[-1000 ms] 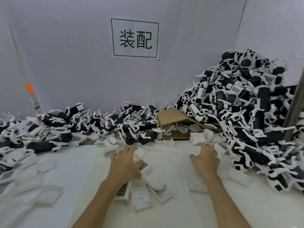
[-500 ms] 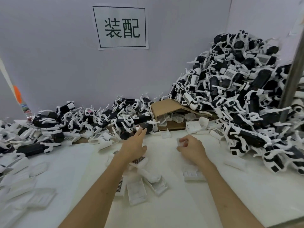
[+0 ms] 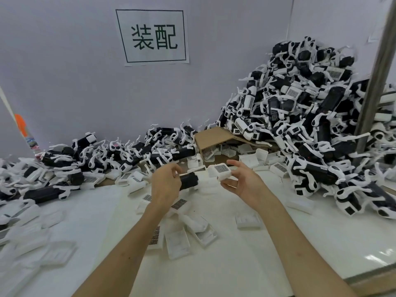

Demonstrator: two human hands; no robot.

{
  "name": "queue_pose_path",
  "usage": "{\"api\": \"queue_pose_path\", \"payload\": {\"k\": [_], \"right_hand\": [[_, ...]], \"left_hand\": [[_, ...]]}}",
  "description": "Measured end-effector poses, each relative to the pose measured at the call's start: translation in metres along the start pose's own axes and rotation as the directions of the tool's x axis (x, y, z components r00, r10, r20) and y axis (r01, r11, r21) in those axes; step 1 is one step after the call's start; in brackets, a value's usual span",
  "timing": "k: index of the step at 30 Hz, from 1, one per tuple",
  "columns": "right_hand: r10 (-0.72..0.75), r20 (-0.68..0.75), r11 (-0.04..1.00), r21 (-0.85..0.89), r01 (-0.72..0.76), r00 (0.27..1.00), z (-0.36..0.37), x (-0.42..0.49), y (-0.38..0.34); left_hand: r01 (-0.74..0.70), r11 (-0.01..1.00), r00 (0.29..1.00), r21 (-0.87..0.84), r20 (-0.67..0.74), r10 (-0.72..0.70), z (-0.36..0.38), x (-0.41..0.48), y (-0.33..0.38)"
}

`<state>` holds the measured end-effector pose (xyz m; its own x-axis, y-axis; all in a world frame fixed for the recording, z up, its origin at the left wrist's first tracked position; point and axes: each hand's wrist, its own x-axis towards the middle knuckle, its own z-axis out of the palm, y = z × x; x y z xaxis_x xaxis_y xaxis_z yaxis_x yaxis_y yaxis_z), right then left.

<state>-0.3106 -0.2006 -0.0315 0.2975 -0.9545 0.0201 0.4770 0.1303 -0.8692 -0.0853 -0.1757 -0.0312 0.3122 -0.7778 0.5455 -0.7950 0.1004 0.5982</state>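
Both hands are up over the middle of the white table point(image 3: 225, 260), just in front of the clutter at the back. The left hand point(image 3: 166, 185) has its fingers curled round a black part point(image 3: 189, 181). It's a chunky, matte, blocky piece lying on its side, with a thin white sliver along its top edge. The right hand point(image 3: 244, 183) pinches a white cover point(image 3: 220, 172) between thumb and fingertips. That one's a smooth plastic shell, boxy with rounded corners, with a dark grid-pattern label on its upper face. The two pieces sit end to end, close but apart, with a small gap between them. On the table below the wrists there's a scatter of loose shells point(image 3: 177, 243). They're flat, shallow rectangular trays in white plastic, some showing the same speckled label and some turned hollow side up. Off to the right is a tall heap point(image 3: 310, 125) of black bodies wrapped in curly white clips, all tangled and piled against the wall. A lower heap point(image 3: 107, 155) of the same stuff runs along the back left. Between them a bent sheet of brown cardboard point(image 3: 214, 135) pokes out, plain and matte. A paper sign point(image 3: 153, 37) with two big dark characters in a thin frame hangs on the pale wall. A dull grey metal pole point(image 3: 377, 67) slants up the right edge.
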Motion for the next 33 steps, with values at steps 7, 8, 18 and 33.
{"api": "queue_pose_path", "payload": {"k": [7,8,18,33], "right_hand": [[-0.015,0.032,0.996,0.088,0.012,0.999,0.006,-0.006,-0.004],[-0.027,0.035,0.994,0.108,0.023,0.999,0.007,-0.007,-0.005],[-0.118,0.069,0.95,0.3,0.092,0.991,0.008,-0.01,-0.01],[-0.111,0.069,0.935,0.346,0.081,0.991,0.015,-0.017,-0.011]], "left_hand": [[0.518,0.488,0.827,-0.703,0.265,-0.496,-0.01,-0.016,0.013],[0.567,0.383,0.787,-0.73,0.343,-0.513,-0.009,-0.02,0.014],[0.715,-0.082,0.628,-0.694,0.69,-0.361,-0.02,-0.039,0.025],[0.676,-0.271,0.664,-0.685,0.726,-0.177,-0.021,-0.043,0.032]]}}
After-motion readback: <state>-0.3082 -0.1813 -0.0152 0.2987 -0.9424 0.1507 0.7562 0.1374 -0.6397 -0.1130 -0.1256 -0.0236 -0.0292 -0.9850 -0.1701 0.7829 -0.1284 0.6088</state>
